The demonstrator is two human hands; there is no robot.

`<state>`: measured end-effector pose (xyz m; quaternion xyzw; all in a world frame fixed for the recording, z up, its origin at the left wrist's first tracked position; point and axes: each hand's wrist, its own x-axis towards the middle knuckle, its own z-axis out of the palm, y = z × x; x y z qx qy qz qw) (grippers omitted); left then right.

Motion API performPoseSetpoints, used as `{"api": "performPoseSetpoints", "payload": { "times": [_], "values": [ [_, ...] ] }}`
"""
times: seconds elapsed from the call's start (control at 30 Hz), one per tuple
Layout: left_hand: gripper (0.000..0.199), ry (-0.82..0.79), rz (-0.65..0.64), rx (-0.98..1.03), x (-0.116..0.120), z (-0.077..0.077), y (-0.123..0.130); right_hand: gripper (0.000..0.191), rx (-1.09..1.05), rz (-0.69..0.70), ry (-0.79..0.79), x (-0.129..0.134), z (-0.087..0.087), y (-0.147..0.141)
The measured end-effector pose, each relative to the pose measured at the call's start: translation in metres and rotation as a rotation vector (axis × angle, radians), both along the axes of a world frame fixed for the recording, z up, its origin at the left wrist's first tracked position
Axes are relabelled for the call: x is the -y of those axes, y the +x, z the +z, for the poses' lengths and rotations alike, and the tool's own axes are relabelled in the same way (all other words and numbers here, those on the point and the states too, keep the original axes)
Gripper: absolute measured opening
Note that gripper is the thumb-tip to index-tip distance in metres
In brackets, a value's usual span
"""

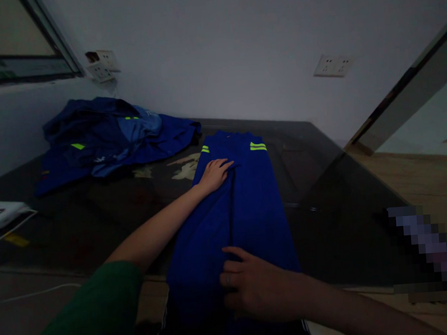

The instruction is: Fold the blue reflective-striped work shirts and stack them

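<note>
A blue jacket (254, 201) with yellow-green stripes near its far end lies lengthwise on the dark, glossy table (324, 181), a long crease running down its middle. My left hand (215, 174) rests flat on the upper part, palm down, fingers stretched out. Lower down, my right hand (250, 285) is at the cloth with most fingers curled in and one sticking out to the left. It seems to grip the fabric, though the fingertips are partly hidden. The near end of the jacket hangs toward me into shadow.
A heap of blue clothing (106, 135) lies at the back left of the table. A white device (0, 213) with a cable sits at the left edge. Behind stands a wall with sockets (332, 66). A blurred-out object (428, 245) is at the right edge.
</note>
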<state>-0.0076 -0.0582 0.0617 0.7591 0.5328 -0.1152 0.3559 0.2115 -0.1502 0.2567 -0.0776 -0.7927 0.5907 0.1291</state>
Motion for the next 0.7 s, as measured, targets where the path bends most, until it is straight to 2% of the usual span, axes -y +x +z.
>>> {"api": "performPoseSetpoints", "payload": {
  "times": [0.17, 0.4, 0.5, 0.57, 0.6, 0.63, 0.7],
  "values": [
    [0.048, -0.017, 0.001, -0.003, 0.000, 0.002, 0.001, 0.014, -0.036, -0.034, -0.061, -0.008, 0.003, 0.006],
    [0.051, 0.004, -0.069, -0.079, -0.004, 0.007, 0.007, 0.014, -0.025, -0.098, 0.006, 0.022, -0.009, -0.007],
    [0.053, -0.025, -0.058, -0.096, -0.005, 0.006, 0.009, 0.006, -0.034, -0.125, -0.118, -0.003, -0.020, -0.002],
    [0.053, -0.048, -0.026, -0.088, -0.005, 0.005, 0.010, 0.003, 0.016, -0.211, -0.227, -0.039, -0.038, 0.008],
    [0.053, -0.060, -0.012, -0.080, -0.004, 0.005, 0.010, 0.007, 0.076, -0.289, -0.273, -0.061, -0.054, 0.014],
    [0.053, -0.070, 0.003, -0.071, -0.004, 0.005, 0.010, 0.009, 0.168, -0.405, -0.296, -0.083, -0.076, 0.020],
    [0.053, -0.091, 0.026, -0.052, -0.003, 0.005, 0.010, 0.012, 0.391, -0.621, -0.283, -0.123, -0.132, 0.029]
  ]
}}
